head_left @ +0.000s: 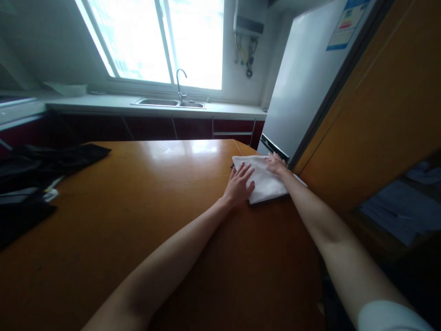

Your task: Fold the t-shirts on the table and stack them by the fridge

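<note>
A folded white cloth (263, 181) lies near the far right edge of the brown wooden table (144, 211). My left hand (240, 184) rests flat on the cloth's near left part, fingers spread apart. My right hand (275, 163) lies flat on the cloth's far right corner, fingers stretched out. Neither hand grips anything.
Dark clothes (37, 170) lie piled at the table's left edge. A grey fridge (303, 82) stands just beyond the table's right corner, next to a wooden panel (379, 105). A counter with a sink (168, 102) and tap runs under the window at the back.
</note>
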{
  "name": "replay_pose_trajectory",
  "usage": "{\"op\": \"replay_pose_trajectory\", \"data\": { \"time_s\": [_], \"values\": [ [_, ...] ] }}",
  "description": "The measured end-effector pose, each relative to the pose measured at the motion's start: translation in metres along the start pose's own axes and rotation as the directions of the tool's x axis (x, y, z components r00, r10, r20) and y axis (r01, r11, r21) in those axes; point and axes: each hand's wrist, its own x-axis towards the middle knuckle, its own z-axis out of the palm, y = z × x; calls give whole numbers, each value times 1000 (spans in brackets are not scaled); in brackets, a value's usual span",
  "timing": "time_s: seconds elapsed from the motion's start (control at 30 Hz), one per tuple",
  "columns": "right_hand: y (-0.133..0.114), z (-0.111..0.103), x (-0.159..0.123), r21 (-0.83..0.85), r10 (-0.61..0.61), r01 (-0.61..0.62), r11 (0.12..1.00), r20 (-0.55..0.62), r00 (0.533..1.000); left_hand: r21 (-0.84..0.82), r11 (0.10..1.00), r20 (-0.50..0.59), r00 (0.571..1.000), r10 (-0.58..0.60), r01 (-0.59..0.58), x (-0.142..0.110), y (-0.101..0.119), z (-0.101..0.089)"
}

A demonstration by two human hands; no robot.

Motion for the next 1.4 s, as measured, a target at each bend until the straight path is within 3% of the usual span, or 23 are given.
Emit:
{"op": "replay_pose_trajectory", "data": {
  "time_s": [0.1,0.23,0.43,0.53,0.63,0.73,0.8,0.83,0.93,1.03,1.1,1.17,1.27,1.33,1.4],
  "values": [
    [1,-2,-7,0,-21,22,1000,-45,999,-14,983,132,974,186,-186,-7,14,-2],
    [1,-9,-17,13,-40,41,999,-72,997,61,971,307,930,204,-233,-17,17,0],
    [26,-22,-55,-29,-123,120,992,-276,953,62,973,294,935,197,-224,-17,13,3],
    [44,-14,-83,-15,-68,67,998,-220,973,41,979,289,940,182,-202,-16,16,4],
    [47,-10,-97,3,-7,8,1000,-169,986,6,988,275,950,146,-153,-15,19,4],
    [23,-18,-89,7,-38,41,999,-196,980,-50,996,140,987,75,-68,-11,16,4],
    [-6,-24,-78,27,-106,113,993,-193,975,-96,995,-57,998,-35,30,-6,8,2],
    [-23,-25,-73,42,-147,157,987,-183,972,-125,988,-163,980,-113,93,-4,2,1],
    [-76,-14,-62,75,-262,271,960,-117,958,-234,926,-371,854,-366,295,2,-18,-4],
    [-116,10,-63,65,-322,319,945,31,946,-342,831,-405,729,-552,439,4,-33,-9],
    [-128,23,-64,42,-338,335,941,121,933,-384,794,-389,697,-602,471,4,-37,-10],
    [-126,25,-63,43,-341,338,940,140,930,-399,792,-381,703,-601,461,3,-38,-8],
    [-102,12,-50,66,-300,300,952,-6,954,-403,807,-393,714,-579,432,4,-37,-2],
    [-76,0,-38,57,-193,202,978,-141,971,-404,808,-396,714,-577,429,5,-37,0],
    [-49,-9,-28,47,-53,62,997,-182,982,-405,806,-392,715,-579,431,5,-37,1]
  ]
}}
